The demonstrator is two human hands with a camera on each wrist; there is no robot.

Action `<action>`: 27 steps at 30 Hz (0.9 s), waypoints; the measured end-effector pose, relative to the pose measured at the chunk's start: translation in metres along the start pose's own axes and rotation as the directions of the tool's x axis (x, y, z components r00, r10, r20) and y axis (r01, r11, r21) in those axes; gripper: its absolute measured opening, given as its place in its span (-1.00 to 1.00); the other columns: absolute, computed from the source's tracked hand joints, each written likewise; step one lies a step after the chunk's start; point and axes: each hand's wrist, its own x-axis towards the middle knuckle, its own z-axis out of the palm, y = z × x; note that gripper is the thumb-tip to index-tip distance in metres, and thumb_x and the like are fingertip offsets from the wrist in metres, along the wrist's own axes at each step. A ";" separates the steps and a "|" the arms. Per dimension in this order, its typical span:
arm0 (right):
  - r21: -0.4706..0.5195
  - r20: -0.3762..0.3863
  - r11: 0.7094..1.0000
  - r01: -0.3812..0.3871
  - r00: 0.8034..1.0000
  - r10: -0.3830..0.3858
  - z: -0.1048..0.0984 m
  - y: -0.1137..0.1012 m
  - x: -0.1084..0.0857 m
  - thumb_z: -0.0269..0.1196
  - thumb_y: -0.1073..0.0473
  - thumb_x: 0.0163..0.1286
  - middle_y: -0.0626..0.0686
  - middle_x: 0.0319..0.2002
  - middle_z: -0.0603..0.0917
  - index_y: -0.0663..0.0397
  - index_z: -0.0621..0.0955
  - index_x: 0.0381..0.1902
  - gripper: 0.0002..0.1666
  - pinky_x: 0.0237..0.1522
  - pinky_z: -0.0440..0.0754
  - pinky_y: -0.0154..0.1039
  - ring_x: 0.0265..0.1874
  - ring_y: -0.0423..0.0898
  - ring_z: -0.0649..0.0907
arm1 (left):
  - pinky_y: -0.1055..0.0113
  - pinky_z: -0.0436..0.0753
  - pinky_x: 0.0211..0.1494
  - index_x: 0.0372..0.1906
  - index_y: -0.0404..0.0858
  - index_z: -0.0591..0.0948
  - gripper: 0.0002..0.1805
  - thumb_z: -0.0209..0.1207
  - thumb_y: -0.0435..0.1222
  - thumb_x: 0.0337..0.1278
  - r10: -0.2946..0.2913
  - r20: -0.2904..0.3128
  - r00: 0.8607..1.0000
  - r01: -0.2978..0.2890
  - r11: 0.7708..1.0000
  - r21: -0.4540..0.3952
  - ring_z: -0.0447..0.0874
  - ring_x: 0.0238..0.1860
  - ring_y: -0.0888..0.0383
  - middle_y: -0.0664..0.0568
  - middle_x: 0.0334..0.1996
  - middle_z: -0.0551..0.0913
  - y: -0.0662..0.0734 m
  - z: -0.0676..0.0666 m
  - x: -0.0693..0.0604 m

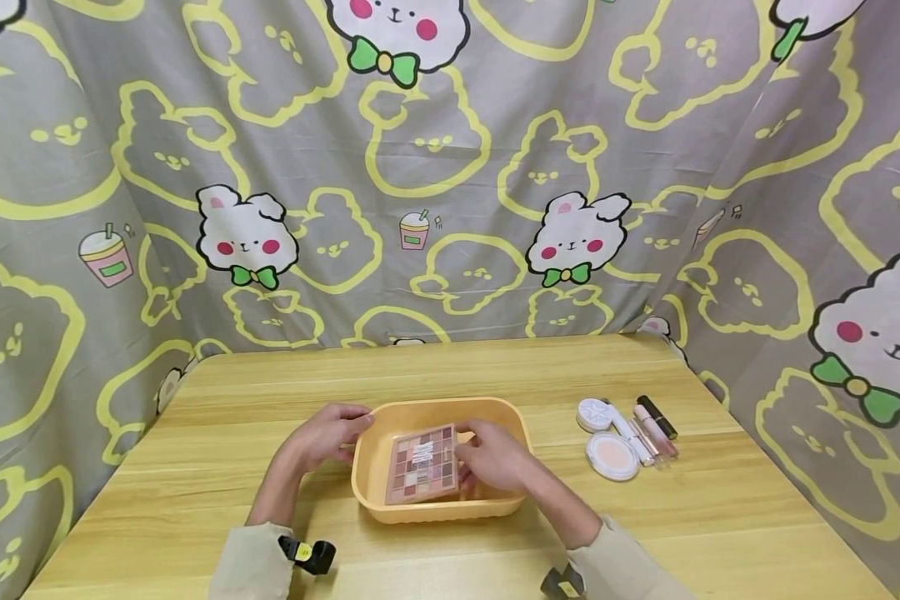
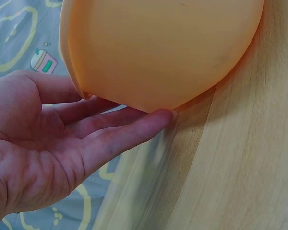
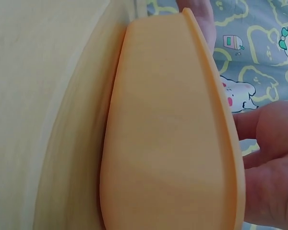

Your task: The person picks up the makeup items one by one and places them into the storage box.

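Observation:
An orange plastic basin stands on the table in the head view. Inside it, an eyeshadow palette with a grid of pink and brown squares leans at a tilt. My right hand reaches over the basin's right side and pinches the palette by its right edge. At the left end, my left hand holds the basin, thumb at the rim and fingers against the outer wall. From the right wrist, the basin's side hides the palette and the right fingertips.
Right of the basin on the wooden table lie a round white case, a round compact, a white tube, a lip gloss tube and a black-capped tube. A patterned curtain hangs behind.

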 end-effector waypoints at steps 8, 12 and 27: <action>-0.008 -0.015 1.000 0.017 1.000 -0.017 0.004 -0.001 0.000 0.10 0.32 0.43 0.15 -0.32 0.72 0.51 0.35 0.36 -0.40 -0.32 0.75 -0.09 -0.47 -0.04 0.72 | 0.15 0.77 -0.15 0.30 -0.53 0.46 -0.51 -0.02 -0.21 0.57 -0.008 -0.005 1.000 0.008 1.000 -0.006 0.73 -0.01 -0.01 -0.31 0.06 0.67 0.000 0.000 0.000; 0.001 -0.015 1.000 0.009 1.000 -0.008 0.007 -0.001 -0.001 0.11 0.31 0.42 0.16 -0.29 0.72 0.49 0.36 0.36 -0.40 -0.33 0.75 -0.05 -0.45 -0.02 0.72 | 0.16 0.77 -0.15 0.29 -0.53 0.46 -0.52 -0.02 -0.21 0.57 -0.010 -0.006 1.000 0.010 1.000 -0.004 0.73 -0.01 0.00 -0.29 0.06 0.68 -0.001 0.000 0.000; 0.057 0.024 0.998 -0.017 1.000 0.015 0.011 0.000 -0.001 0.10 0.27 0.44 0.20 -0.22 0.72 0.48 0.33 0.40 -0.37 -0.31 0.75 -0.02 -0.39 0.09 0.75 | 0.13 0.78 -0.12 0.25 -0.49 0.50 -0.54 -0.01 -0.19 0.56 -0.016 -0.023 1.000 0.017 1.000 0.020 0.72 0.04 -0.03 -0.26 0.06 0.68 0.001 0.001 0.000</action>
